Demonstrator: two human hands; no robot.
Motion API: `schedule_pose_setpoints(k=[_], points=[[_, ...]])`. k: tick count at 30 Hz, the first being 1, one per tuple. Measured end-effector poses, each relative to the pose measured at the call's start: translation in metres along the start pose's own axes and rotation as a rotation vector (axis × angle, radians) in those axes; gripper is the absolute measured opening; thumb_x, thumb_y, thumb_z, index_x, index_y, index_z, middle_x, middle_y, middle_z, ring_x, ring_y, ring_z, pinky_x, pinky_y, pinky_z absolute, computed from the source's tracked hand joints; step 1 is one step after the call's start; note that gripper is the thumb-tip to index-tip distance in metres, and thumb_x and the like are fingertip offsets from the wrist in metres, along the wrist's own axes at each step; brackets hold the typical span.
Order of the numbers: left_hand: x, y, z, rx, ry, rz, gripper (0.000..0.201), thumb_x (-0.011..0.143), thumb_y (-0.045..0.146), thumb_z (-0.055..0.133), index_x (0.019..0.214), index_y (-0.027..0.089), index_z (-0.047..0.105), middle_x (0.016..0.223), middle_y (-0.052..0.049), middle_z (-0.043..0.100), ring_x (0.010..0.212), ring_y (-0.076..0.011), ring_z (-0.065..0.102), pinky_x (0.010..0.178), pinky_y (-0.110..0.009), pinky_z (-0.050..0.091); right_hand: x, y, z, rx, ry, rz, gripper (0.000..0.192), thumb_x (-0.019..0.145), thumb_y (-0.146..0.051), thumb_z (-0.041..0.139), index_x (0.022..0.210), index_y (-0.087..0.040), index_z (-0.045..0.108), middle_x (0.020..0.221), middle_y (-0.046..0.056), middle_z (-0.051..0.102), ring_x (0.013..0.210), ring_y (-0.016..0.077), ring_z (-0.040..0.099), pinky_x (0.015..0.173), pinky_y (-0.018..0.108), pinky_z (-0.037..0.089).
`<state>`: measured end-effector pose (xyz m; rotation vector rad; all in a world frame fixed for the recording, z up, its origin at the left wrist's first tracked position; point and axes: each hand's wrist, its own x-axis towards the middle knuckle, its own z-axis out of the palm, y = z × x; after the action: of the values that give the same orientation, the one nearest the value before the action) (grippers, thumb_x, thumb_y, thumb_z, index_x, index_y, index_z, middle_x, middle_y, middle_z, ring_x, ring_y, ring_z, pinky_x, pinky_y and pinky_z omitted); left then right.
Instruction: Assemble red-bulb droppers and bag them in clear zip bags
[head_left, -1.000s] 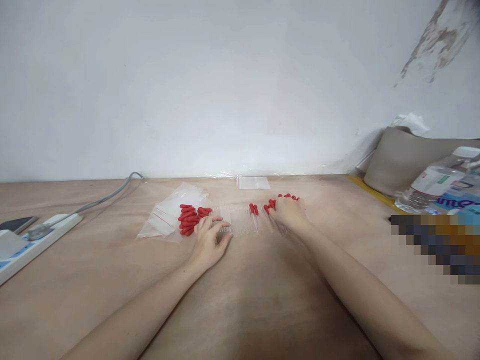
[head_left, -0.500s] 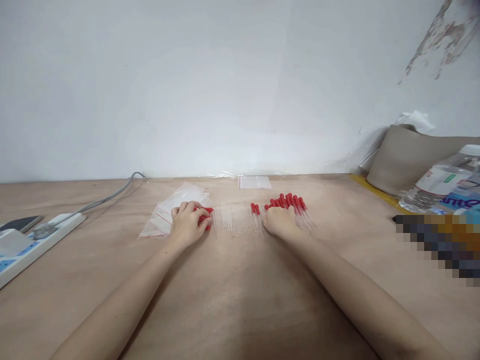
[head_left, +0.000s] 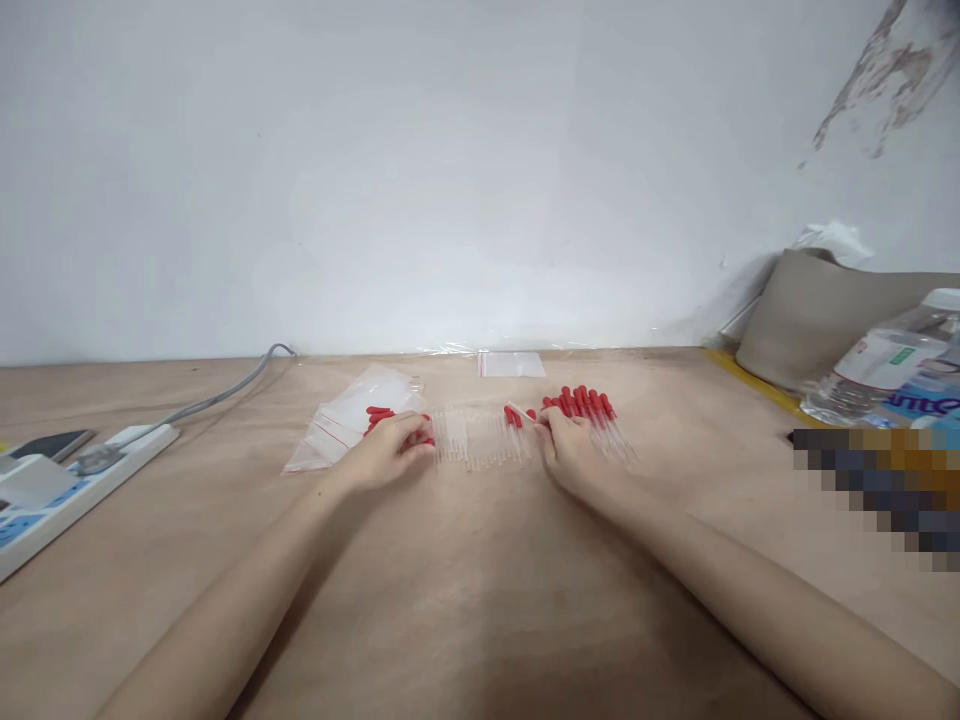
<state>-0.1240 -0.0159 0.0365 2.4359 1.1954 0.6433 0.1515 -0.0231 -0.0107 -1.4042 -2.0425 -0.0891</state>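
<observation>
Several clear droppers with red rubber bulbs [head_left: 577, 403] lie in a row on the wooden table [head_left: 480, 580]. My right hand [head_left: 571, 452] rests at their near ends, and its fingers pinch one dropper [head_left: 519, 413] lifted at a slant. A second pile of red bulbs [head_left: 379, 415] lies at the left, with my left hand [head_left: 390, 452] curled over it and touching it. Between my hands lie several clear glass tubes [head_left: 480, 440].
Small clear zip bags [head_left: 341, 420] lie left of the left pile, and another zip bag [head_left: 511, 364] sits near the wall. A white power strip [head_left: 67, 485] with a grey cable is at the far left. Water bottles [head_left: 874, 370] and a grey bag [head_left: 817, 315] stand at the right.
My left hand moved left from the tubes onto the left pile of red bulbs. My right hand drew back off the right row and now pinches one dropper.
</observation>
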Motion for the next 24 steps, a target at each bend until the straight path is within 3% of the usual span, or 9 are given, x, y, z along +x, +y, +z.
schedule_pose_setpoints(k=[4,7,11,13,17,21,24], points=[[0.002,0.022,0.022,-0.491,0.079,-0.049,0.019,0.081,0.030,0.047,0.094,0.016,0.051,0.090,-0.005,0.058,0.081,-0.0149,0.056,0.073,-0.028,0.045,-0.021,-0.002,0.006,0.075,0.139,-0.160,0.029,0.087,-0.018,0.030,0.110,-0.014,0.047,0.099,0.012,0.060,0.087,0.0194,0.055,0.075,0.032,0.035],[0.002,0.030,0.046,-0.629,0.085,-0.111,0.018,0.079,0.026,0.050,0.092,0.015,0.056,0.091,-0.005,0.060,0.081,-0.0151,0.058,0.077,-0.030,0.045,-0.027,-0.005,0.004,0.109,0.159,-0.186,0.029,0.087,-0.017,0.031,0.109,-0.015,0.050,0.095,0.011,0.060,0.084,0.0176,0.055,0.073,0.030,0.035],[0.000,0.027,0.070,-0.577,0.264,-0.112,0.015,0.074,0.028,0.058,0.071,0.014,0.055,0.084,-0.005,0.060,0.073,-0.0141,0.059,0.069,-0.028,0.048,-0.030,-0.011,-0.001,0.148,0.076,-0.184,0.023,0.087,-0.016,0.033,0.096,-0.018,0.054,0.091,0.008,0.060,0.085,0.0166,0.054,0.076,0.031,0.033],[-0.001,0.023,0.078,-0.576,0.306,-0.114,0.016,0.073,0.029,0.060,0.076,0.014,0.053,0.085,-0.004,0.059,0.070,-0.0127,0.059,0.065,-0.027,0.049,-0.031,-0.013,-0.001,0.168,0.029,-0.190,0.021,0.086,-0.017,0.034,0.094,-0.018,0.054,0.091,0.007,0.060,0.086,0.0166,0.053,0.079,0.032,0.031],[-0.003,0.019,0.082,-0.486,0.291,-0.071,0.028,0.076,0.027,0.058,0.101,0.017,0.053,0.106,-0.008,0.055,0.089,-0.0168,0.059,0.075,-0.032,0.050,-0.032,-0.016,-0.001,0.206,-0.002,-0.202,0.019,0.086,-0.020,0.035,0.094,-0.019,0.053,0.089,0.006,0.060,0.082,0.0158,0.053,0.078,0.032,0.029],[-0.004,0.021,0.076,-0.261,0.221,-0.026,0.020,0.082,0.029,0.051,0.094,0.018,0.062,0.115,-0.009,0.051,0.098,-0.0197,0.055,0.080,-0.034,0.047,-0.032,-0.016,-0.001,0.210,-0.007,-0.220,0.018,0.087,-0.021,0.037,0.093,-0.018,0.053,0.088,0.005,0.061,0.081,0.0148,0.053,0.079,0.032,0.028],[-0.004,0.023,0.073,-0.221,0.211,-0.010,0.020,0.083,0.029,0.048,0.091,0.019,0.063,0.114,-0.008,0.051,0.097,-0.0188,0.054,0.079,-0.032,0.047,-0.031,-0.016,0.000,0.197,-0.015,-0.232,0.018,0.087,-0.021,0.037,0.093,-0.018,0.054,0.089,0.005,0.061,0.083,0.0142,0.053,0.080,0.032,0.027]])
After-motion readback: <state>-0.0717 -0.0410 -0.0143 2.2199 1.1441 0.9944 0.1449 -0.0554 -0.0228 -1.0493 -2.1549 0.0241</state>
